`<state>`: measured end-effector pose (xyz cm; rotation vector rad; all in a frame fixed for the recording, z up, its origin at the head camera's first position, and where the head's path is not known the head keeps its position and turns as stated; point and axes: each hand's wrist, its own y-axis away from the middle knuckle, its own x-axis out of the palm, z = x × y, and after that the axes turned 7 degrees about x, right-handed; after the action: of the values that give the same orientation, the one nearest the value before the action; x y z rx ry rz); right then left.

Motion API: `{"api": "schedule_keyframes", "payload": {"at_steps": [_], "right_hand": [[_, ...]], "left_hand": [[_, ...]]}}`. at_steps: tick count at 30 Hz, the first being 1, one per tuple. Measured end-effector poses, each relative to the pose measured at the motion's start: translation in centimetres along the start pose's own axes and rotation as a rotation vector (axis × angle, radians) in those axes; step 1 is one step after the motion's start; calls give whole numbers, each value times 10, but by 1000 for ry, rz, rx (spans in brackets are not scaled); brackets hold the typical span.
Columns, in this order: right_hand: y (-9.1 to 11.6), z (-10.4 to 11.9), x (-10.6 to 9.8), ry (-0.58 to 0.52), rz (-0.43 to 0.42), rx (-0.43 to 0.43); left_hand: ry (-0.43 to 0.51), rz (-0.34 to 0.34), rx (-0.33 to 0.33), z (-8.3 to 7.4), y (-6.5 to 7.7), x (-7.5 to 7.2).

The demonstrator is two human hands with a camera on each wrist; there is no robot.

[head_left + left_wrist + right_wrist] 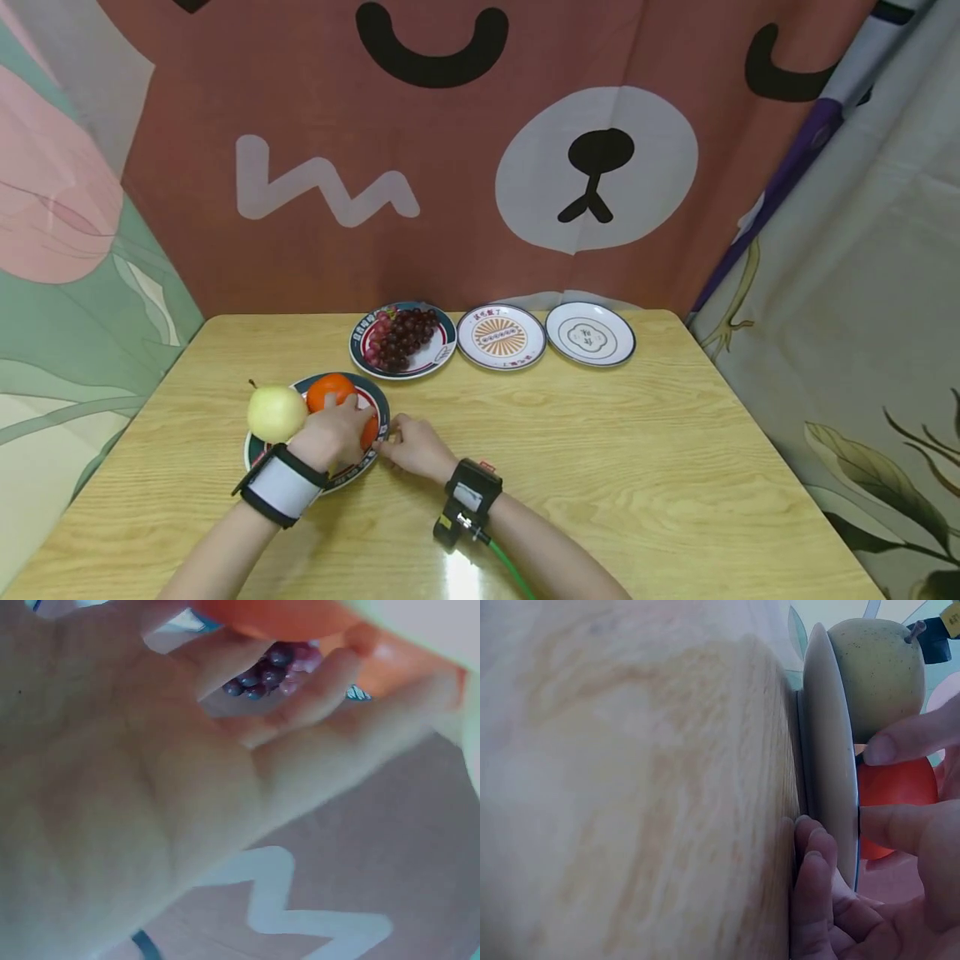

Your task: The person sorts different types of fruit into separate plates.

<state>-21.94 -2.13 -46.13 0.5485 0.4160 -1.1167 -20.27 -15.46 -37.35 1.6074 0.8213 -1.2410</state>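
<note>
My left hand (333,433) reaches over a dark-rimmed plate (373,390) at the left of the table. Its fingers, fairly straight in the left wrist view, touch the round orange fruit there. On the plate are a pale yellow-green pear (276,414), an orange (330,389) and a second orange-red fruit (370,432), partly covered by that hand. At the plate's right edge, my right hand (420,450) pinches the rim. In the right wrist view its curled fingers (815,892) lie under the plate (829,750), with the thumb against the rim.
Behind stands another dark-rimmed plate (446,354) with red and dark grapes (402,337). To its right are a white plate with an orange sunburst (500,337) and a white plate with a grey emblem (590,335). A bear-print cloth (450,250) hangs beyond the table.
</note>
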Motion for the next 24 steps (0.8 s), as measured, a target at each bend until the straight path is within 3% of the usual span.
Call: {"api": "schedule_keyframes", "payload": {"at_steps": [2,5,8,10,13,17,21,24], "right_hand": [[-1,0,0,-5,1,1],[0,-1,-1,-7,16,-4],[3,3,-9,118,-14,-48],[6,8,-18,233,-60,-100],[8,18,-33,359,-142,-196],[4,22,-51,280,-139,-293],[-3,14,-62,176,-100,-323],[-8,2,-69,216,-117,-342]], "left_hand": [[-3,-7,3,0,0,2],[7,38,29,4,-5,0],[47,69,39,8,-10,-3],[78,24,62,10,-13,-6],[128,-108,142,10,-18,-8],[249,-239,251,1,-25,-11],[400,-262,327,-4,-26,-12],[533,-248,374,-4,-27,-14]]}}
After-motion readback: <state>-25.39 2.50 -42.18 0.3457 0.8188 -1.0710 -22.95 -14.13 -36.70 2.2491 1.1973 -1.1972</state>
